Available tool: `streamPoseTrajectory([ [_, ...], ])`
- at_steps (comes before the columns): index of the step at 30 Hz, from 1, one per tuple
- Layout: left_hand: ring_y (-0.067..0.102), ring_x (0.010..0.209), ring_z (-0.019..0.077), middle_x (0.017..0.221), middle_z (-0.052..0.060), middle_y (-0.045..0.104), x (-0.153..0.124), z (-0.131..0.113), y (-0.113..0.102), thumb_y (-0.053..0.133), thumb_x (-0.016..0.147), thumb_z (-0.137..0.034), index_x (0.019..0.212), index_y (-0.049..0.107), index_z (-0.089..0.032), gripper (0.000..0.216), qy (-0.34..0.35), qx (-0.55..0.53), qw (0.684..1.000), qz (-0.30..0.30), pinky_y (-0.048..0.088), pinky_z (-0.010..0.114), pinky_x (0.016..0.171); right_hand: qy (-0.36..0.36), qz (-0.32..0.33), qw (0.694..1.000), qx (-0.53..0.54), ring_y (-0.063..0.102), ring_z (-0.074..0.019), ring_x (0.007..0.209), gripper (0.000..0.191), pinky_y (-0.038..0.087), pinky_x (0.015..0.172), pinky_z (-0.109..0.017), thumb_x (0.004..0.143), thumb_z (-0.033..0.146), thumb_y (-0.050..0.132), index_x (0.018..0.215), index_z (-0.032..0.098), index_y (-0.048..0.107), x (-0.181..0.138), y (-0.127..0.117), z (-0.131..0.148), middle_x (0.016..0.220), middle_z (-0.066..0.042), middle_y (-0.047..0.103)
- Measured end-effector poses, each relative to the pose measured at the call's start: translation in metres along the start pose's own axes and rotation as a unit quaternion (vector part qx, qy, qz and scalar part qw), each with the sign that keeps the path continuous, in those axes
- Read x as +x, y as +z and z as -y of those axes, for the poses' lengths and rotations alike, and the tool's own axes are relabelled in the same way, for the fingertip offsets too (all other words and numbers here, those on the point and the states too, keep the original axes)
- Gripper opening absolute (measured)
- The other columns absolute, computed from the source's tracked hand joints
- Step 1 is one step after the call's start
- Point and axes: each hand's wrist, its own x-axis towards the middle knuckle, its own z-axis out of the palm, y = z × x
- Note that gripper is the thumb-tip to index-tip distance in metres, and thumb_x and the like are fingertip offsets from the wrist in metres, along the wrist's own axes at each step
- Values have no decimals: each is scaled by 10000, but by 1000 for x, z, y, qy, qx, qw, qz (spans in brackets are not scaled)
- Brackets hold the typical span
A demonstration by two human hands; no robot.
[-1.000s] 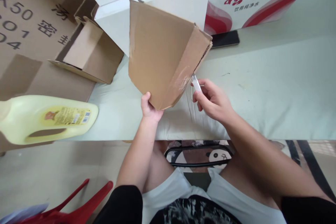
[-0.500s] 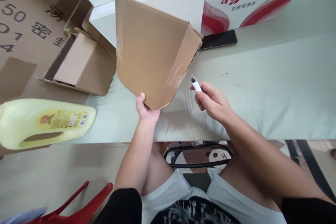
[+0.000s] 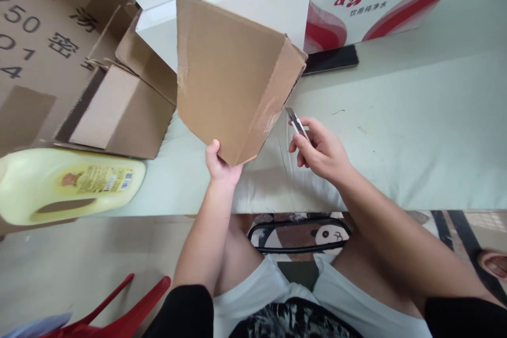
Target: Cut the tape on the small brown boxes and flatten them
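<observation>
My left hand (image 3: 222, 165) grips the bottom corner of a brown cardboard piece (image 3: 225, 74), thumb on its front face. The cardboard is held up at a tilt, with a folded strip along its right side and a torn, corrugated edge. In my right hand (image 3: 319, 148) is a utility knife (image 3: 298, 124), held between thumb and fingers. Its metal blade points up and left, close to the cardboard's right edge but apart from it. The fingers of my left hand behind the cardboard are hidden.
An opened cardboard box (image 3: 130, 111) stands at the left, behind a pale yellow bottle (image 3: 119, 166) lying on its side. A white box (image 3: 245, 5), a red-and-white printed carton (image 3: 372, 5) and a black phone (image 3: 335, 59) are at the back of the cloth-covered table (image 3: 428, 132).
The knife has turned in my right hand, so its blade and metal side now show. The opened box at the left has shifted slightly toward the bottle. My left hand stays put.
</observation>
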Motion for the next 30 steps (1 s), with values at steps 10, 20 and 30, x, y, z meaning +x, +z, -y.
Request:
streamPoseTrajectory([
  [10, 694, 1136, 324, 1050, 64, 770, 3, 2, -8, 777, 662, -561, 1161, 672, -277, 583, 2, 6, 1000, 5, 589, 410, 869, 30, -31, 997, -66, 587, -99, 454, 253, 455, 497, -279, 958, 396, 522, 1135, 220, 560, 2, 2, 7, 780, 25, 721],
  [20, 654, 1228, 313, 1179, 70, 754, 1, 9, 12, 568, 797, -604, 1126, 708, -251, 503, 79, -31, 992, -92, 554, 378, 912, 42, 25, 994, -95, 615, -109, 466, 282, 482, 536, -294, 960, 381, 498, 1156, 206, 601, -1, 15, 8, 813, 7, 746],
  [30, 644, 1236, 333, 1210, 80, 737, -3, 9, 15, 525, 809, -640, 1185, 677, -254, 560, 73, -30, 993, -84, 546, 399, 913, 43, 46, 987, -146, 622, -143, 484, 259, 508, 591, -318, 965, 324, 495, 1173, 221, 610, -9, 33, 8, 785, -3, 755],
])
